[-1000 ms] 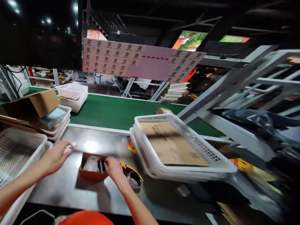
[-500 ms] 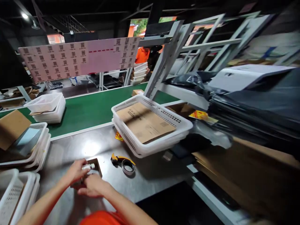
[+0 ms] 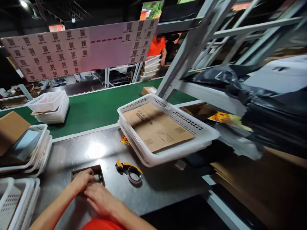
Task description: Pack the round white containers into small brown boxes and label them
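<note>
A small open brown box (image 3: 98,170) lies on the steel table (image 3: 158,187) close to me. My left hand (image 3: 81,181) rests inside the box, fingers curled down over its contents. My right hand (image 3: 100,199) lies flat on the box's near edge, just below the left hand. What the hands cover is hidden. A tape dispenser with a yellow handle (image 3: 129,171) lies on the table to the right of the box, touched by neither hand.
A stack of white baskets (image 3: 206,135) holding flat cardboard sits at the right. More white baskets (image 3: 35,158) stand at the left, others (image 3: 49,108) on the green conveyor (image 3: 100,108). A metal rack with black bags (image 3: 263,95) fills the right. A person in orange (image 3: 157,48) stands beyond.
The left hand carried a small white item from beside the box into it. Both hands now press down on the box. The view swung right and down.
</note>
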